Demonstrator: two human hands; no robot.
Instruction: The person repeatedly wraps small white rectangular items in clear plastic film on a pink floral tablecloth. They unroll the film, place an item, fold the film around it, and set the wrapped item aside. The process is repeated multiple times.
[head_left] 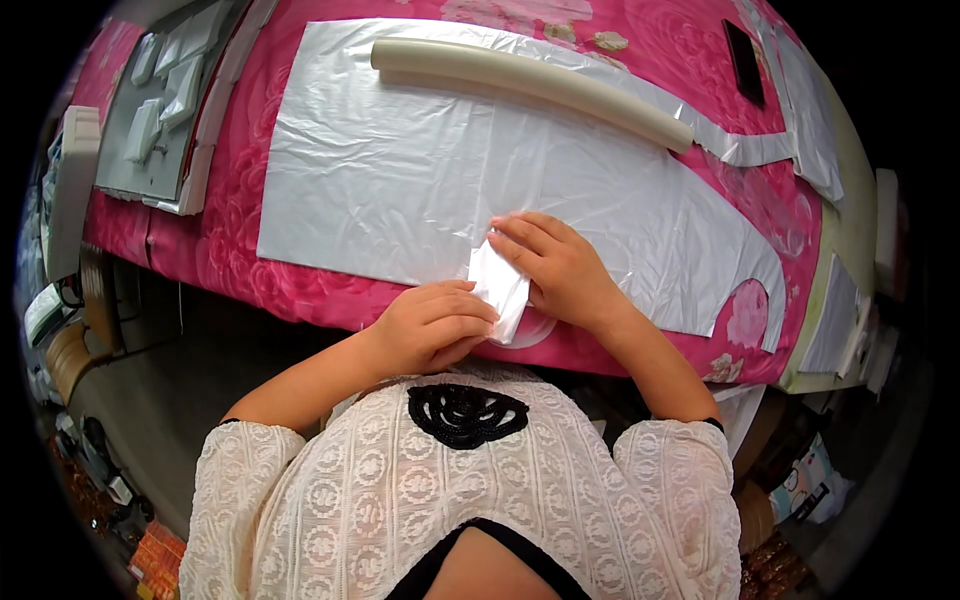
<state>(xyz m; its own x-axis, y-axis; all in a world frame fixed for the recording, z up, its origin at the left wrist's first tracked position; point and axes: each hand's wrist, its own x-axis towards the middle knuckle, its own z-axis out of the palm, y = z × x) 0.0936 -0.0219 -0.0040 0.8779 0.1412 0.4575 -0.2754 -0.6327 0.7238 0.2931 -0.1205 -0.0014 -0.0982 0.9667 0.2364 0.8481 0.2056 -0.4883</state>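
Note:
A small, folded white plastic bag [500, 285] lies at the table's near edge, between my two hands. My left hand [432, 325] is closed on its lower left side, the fingers curled over it. Across its upper end rest the fingers of my right hand [558, 262], with the thumb at its right side; this hand grips it too. Underneath, a large white plastic sheet [370, 190] is spread flat, with strap-like cut ends at the right. A long cream tube [530, 88] lies across the sheet's far part.
A pink floral cloth [225, 240] covers the table. At the far left, several folded white packets [165, 95] sit on a grey board [115, 165]. A black phone [743, 62] lies at the far right, near more white plastic [812, 130]. A wooden chair [85, 330] stands left of the table.

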